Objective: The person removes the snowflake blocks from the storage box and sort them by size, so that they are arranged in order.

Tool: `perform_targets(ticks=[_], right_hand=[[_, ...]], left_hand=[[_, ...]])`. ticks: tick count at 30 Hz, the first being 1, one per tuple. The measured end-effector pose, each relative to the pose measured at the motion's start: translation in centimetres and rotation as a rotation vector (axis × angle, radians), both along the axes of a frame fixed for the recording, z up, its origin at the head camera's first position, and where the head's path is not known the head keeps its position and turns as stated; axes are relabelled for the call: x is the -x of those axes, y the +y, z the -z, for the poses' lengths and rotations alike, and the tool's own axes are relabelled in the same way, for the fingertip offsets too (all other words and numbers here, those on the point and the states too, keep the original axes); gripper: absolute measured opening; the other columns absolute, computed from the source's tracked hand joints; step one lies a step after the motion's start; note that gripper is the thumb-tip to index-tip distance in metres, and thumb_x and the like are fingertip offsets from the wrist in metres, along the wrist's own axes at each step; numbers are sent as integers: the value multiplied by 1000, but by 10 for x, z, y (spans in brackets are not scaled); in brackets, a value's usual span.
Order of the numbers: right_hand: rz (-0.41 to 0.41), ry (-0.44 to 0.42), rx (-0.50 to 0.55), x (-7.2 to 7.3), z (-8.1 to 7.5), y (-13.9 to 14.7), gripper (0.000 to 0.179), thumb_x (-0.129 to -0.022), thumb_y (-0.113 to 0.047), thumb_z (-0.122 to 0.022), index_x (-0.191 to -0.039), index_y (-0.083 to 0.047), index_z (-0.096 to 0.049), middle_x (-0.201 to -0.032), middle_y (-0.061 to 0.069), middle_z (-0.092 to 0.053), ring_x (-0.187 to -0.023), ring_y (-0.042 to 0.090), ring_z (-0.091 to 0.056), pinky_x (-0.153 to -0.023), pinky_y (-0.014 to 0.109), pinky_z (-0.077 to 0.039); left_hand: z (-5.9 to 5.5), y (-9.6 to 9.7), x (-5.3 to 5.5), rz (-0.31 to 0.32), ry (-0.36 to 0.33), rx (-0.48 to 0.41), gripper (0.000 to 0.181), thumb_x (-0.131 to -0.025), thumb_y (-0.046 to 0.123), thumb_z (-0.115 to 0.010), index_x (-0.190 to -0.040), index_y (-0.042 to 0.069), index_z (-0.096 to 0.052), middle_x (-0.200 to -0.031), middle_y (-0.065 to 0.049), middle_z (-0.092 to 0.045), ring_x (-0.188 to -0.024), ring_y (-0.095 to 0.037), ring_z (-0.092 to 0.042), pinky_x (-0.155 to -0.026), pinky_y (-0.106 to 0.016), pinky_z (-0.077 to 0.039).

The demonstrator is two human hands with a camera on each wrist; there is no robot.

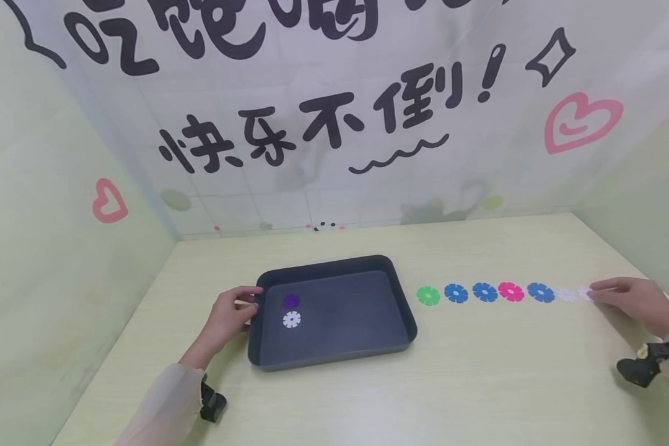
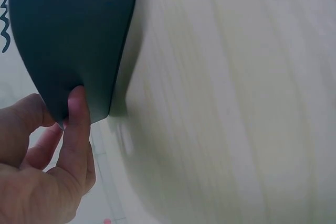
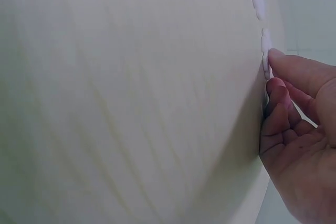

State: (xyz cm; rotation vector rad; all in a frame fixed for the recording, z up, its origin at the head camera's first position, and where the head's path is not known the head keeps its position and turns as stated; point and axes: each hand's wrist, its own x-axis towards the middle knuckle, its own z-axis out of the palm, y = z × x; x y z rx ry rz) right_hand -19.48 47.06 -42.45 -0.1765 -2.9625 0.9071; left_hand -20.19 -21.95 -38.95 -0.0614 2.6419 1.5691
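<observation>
On the counter (image 1: 357,402), the left hand (image 1: 228,316) pinches the tray (image 1: 340,319), probably so it won't slide. Right hand (image 1: 641,303) has narrowed fingertips touching the row's (image 1: 484,292) end white disc (image 1: 583,293), can't tell if gripped. Spacing's likely for easy grabbing.

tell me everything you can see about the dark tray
The tray is dark grey and rectangular, with rounded corners, a flat floor and low raised walls. It looks smooth and matte; whether metal or plastic, I cannot tell. It sits open side up on the pale table, slightly angled. The left hand grips its left end. Inside, towards the left, lie a purple disc and a white disc.
</observation>
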Motion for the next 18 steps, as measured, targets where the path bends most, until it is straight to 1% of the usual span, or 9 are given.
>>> perform_targets(ticks=[3, 5, 6, 8, 10, 12, 15, 17, 18], right_hand=[[1, -4, 12, 1, 1, 1, 51, -88, -26, -60, -110, 19, -51, -113, 41, -45, -86, 33, -48, -65, 30, -33], [21, -17, 26, 2, 3, 2, 53, -89, -28, -58, -112, 19, -50, -114, 41, -44, -86, 34, -48, -66, 32, -35], [33, -27, 37, 2, 4, 3, 55, -89, -29, -57, -114, 19, -48, -115, 41, -43, -87, 35, -47, -67, 35, -36], [52, -39, 58, 3, 5, 2, 57, -91, -31, -54, -116, 19, -45, -117, 42, -39, -92, 42, -45, -69, 42, -39], [44, -47, 59, 5, 4, 0, 58, -92, -32, -51, -118, 18, -44, -119, 42, -37, -95, 46, -42, -71, 45, -39], [6, -55, 52, 7, -1, -5, 57, -92, -32, -51, -119, 18, -44, -119, 41, -37, -93, 42, -44, -69, 42, -40], [-62, -66, 34, 11, -14, -22, 55, -92, -33, -52, -120, 14, -47, -112, 35, -47, -82, 24, -51, -63, 31, -43], [-111, -82, 44, 15, -25, -37, 54, -91, -33, -53, -121, 12, -47, -108, 29, -52, -77, 17, -51, -60, 28, -45], [-136, -84, 51, 16, -31, -45, 54, -91, -33, -54, -122, 11, -47, -107, 28, -53, -77, 16, -52, -60, 28, -47]], left_hand=[[-1, 0, 0, -2, -4, 2, 40, -83, -4, -50, -122, -3, -53, -104, -19, -51, -80, -24, -58, -55, -33, -53], [-1, 1, 0, -4, -6, 6, 40, -83, -4, -51, -122, -3, -53, -104, -19, -51, -80, -24, -58, -55, -33, -53], [-1, 1, 0, -4, -7, 10, 40, -83, -4, -51, -122, -2, -53, -104, -19, -51, -81, -24, -58, -55, -32, -53], [-1, 1, 0, -4, -8, 15, 40, -83, -4, -51, -122, -2, -54, -105, -20, -51, -81, -24, -58, -55, -32, -53], [-1, 1, 1, -6, -6, 20, 39, -83, -4, -51, -122, -2, -54, -104, -20, -51, -81, -24, -59, -55, -32, -53], [-1, 0, 1, -5, -7, 20, 39, -83, -4, -51, -122, -1, -54, -105, -20, -51, -81, -24, -58, -55, -32, -53], [-1, 0, 2, -7, -6, 16, 39, -83, -4, -51, -122, -1, -55, -104, -20, -52, -81, -24, -58, -55, -32, -53], [0, 0, 1, -7, -4, 14, 39, -83, -4, -51, -122, -2, -54, -104, -20, -52, -81, -24, -59, -55, -33, -53], [0, 0, 1, -6, -2, 15, 39, -83, -4, -51, -121, -2, -54, -104, -20, -52, -81, -24, -59, -55, -33, -53]])
